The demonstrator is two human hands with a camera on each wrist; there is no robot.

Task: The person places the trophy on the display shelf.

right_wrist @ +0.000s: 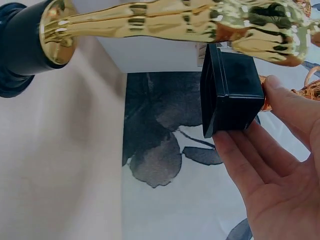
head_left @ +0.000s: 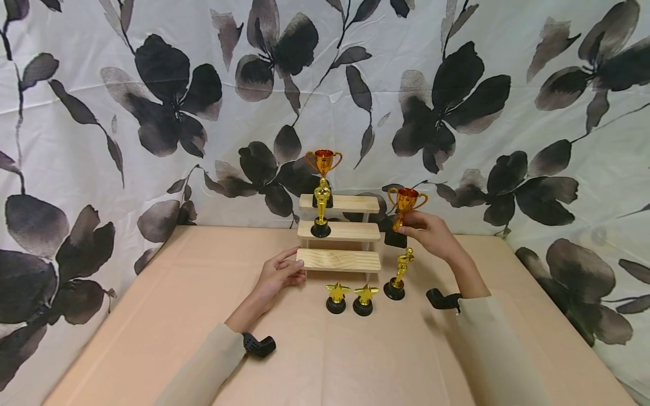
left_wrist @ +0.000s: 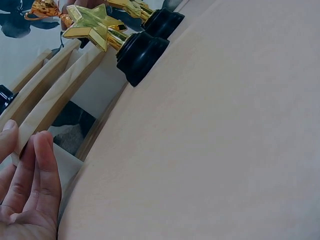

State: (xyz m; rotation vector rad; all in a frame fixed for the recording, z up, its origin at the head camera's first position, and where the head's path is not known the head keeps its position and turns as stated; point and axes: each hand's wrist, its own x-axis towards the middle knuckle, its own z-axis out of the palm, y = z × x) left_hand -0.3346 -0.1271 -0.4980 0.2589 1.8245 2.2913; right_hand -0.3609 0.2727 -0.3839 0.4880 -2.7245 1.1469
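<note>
My right hand (head_left: 429,232) grips a gold trophy cup (head_left: 407,198) with two handles, thumb at its stem and fingers against the square black base (right_wrist: 235,90). The cup is held up just right of a three-step wooden display stand (head_left: 339,260). At the stand's left side, my left hand (head_left: 276,276) pinches the end of the lowest board (left_wrist: 65,90) between thumb and fingers. A second trophy cup (head_left: 324,160) stands on the top step. In front of it, on the middle step, is a gold figure statuette (head_left: 321,204) on a round black base.
Another gold statuette (head_left: 402,268) stands on the table (head_left: 325,361) by the stand's right front corner. Two star trophies (head_left: 337,296) with black bases stand in front of the lowest step. A flower-print cloth (head_left: 325,113) hangs behind the table.
</note>
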